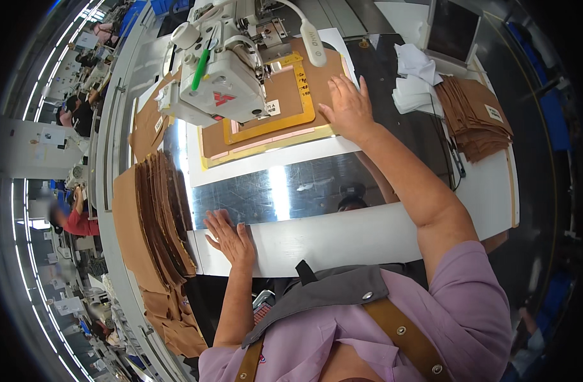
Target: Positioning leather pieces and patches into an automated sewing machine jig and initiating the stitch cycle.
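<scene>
Both of my hands are empty. My left hand (pixel 231 243) lies flat at the front of the white table (pixel 317 245), fingers spread and touching the edge of the shiny metal plate (pixel 237 194). My right hand (pixel 350 109) reaches far forward, fingers apart, beside the right edge of a brown fabric panel (pixel 326 67); whether it presses on the panel I cannot tell. A yellow frame (pixel 306 95) lies on that panel, partly under the head of a white sewing machine (pixel 218 86). The machine head hides part of the frame.
A tall stack of brown fabric pieces (pixel 127 216) stands left of the plate. At the right lie another brown stack (pixel 467 118), white pieces (pixel 416 89), thread snips (pixel 457 162) and a screen (pixel 454 28). A lamp (pixel 313 44) hangs over the panel.
</scene>
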Action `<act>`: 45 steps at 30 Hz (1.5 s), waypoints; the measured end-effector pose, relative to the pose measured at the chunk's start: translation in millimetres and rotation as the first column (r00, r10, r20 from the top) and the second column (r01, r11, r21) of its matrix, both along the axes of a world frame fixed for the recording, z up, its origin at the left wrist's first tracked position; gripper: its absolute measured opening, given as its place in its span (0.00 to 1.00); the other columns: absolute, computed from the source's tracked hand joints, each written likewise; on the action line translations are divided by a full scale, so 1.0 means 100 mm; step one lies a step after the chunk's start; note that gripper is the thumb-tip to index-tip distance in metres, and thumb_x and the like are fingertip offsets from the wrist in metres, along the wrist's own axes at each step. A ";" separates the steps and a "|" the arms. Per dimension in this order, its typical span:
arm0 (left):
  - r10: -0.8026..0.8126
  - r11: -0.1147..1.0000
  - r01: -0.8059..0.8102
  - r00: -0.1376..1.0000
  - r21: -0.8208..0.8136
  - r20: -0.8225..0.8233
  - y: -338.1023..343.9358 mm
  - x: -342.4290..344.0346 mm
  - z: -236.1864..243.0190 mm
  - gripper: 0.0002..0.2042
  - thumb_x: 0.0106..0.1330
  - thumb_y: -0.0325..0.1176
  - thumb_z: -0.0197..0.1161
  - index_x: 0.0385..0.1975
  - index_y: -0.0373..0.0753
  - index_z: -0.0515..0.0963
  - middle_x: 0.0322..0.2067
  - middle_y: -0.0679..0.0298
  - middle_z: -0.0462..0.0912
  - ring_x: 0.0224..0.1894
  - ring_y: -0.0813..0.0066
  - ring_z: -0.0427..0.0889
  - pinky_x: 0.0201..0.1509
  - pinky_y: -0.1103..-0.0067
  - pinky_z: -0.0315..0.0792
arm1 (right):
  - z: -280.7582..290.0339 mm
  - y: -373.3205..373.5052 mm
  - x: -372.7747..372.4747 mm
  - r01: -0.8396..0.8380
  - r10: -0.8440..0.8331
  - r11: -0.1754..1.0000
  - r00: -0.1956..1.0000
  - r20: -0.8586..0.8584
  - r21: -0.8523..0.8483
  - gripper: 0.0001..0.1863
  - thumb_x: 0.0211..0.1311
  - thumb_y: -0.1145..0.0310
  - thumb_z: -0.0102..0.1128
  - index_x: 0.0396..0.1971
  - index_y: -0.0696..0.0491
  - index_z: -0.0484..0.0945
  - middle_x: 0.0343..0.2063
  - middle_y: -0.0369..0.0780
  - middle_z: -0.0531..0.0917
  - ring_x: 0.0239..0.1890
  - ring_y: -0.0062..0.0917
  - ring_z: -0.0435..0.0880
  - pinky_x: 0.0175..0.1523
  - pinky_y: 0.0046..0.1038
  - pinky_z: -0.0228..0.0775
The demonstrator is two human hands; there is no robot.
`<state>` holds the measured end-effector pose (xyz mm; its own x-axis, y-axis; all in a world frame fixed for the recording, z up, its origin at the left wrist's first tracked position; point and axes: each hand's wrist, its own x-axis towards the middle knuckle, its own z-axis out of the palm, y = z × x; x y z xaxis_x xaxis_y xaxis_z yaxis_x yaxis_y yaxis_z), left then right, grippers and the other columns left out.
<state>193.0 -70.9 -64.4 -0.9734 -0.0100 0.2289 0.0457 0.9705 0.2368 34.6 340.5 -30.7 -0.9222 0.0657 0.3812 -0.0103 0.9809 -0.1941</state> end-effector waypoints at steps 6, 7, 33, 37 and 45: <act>-0.073 0.997 0.073 0.997 -0.008 0.010 0.02 0.02 0.03 0.38 0.79 0.59 0.35 0.79 0.36 0.46 0.80 0.51 0.42 0.82 0.50 0.33 0.77 0.46 0.20 | -0.15 0.45 0.30 0.170 -0.171 0.985 0.980 0.104 0.023 0.37 0.72 0.46 0.54 0.69 0.60 0.67 0.73 0.43 0.66 0.78 0.32 0.57 0.79 0.55 0.41; -0.072 0.997 0.073 0.997 -0.005 0.013 0.03 0.01 0.05 0.38 0.78 0.59 0.36 0.79 0.37 0.47 0.80 0.51 0.42 0.82 0.50 0.34 0.77 0.46 0.20 | -0.14 0.50 0.31 0.215 -0.215 0.977 0.968 0.131 0.015 0.38 0.73 0.45 0.53 0.70 0.60 0.66 0.74 0.43 0.64 0.79 0.31 0.55 0.79 0.55 0.40; -0.223 0.972 0.223 0.975 -0.078 0.007 0.95 -2.04 0.47 0.09 0.65 0.41 0.68 0.42 0.53 0.91 0.60 0.75 0.83 0.75 0.61 0.64 0.77 0.40 0.32 | 0.02 0.20 0.42 0.403 -0.371 0.899 0.909 0.191 -0.173 0.24 0.78 0.50 0.45 0.62 0.44 0.80 0.71 0.38 0.71 0.78 0.34 0.56 0.79 0.61 0.33; -0.285 0.959 0.283 0.955 -0.029 -0.088 0.79 -1.71 0.60 0.05 0.64 0.39 0.70 0.31 0.48 0.89 0.47 0.77 0.90 0.68 0.67 0.73 0.77 0.48 0.37 | 0.05 0.15 0.70 0.454 -0.425 0.875 0.886 0.187 -0.165 0.23 0.78 0.52 0.46 0.61 0.46 0.81 0.70 0.38 0.72 0.77 0.35 0.59 0.78 0.59 0.38; -0.385 0.909 0.390 0.921 0.146 -0.061 0.30 -0.29 0.73 0.23 0.56 0.51 0.77 0.39 0.41 0.77 0.62 0.57 0.78 0.71 0.63 0.68 0.76 0.52 0.38 | 0.10 0.14 1.99 0.317 -0.291 0.936 0.941 0.174 -0.153 0.28 0.71 0.56 0.59 0.65 0.56 0.75 0.69 0.44 0.73 0.72 0.38 0.66 0.75 0.48 0.51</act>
<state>164.2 -40.9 8.7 -0.9003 0.3299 0.2839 0.4207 0.8271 0.3727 233.9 354.8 -21.2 -0.8918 0.4054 0.2008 0.3246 0.8825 -0.3403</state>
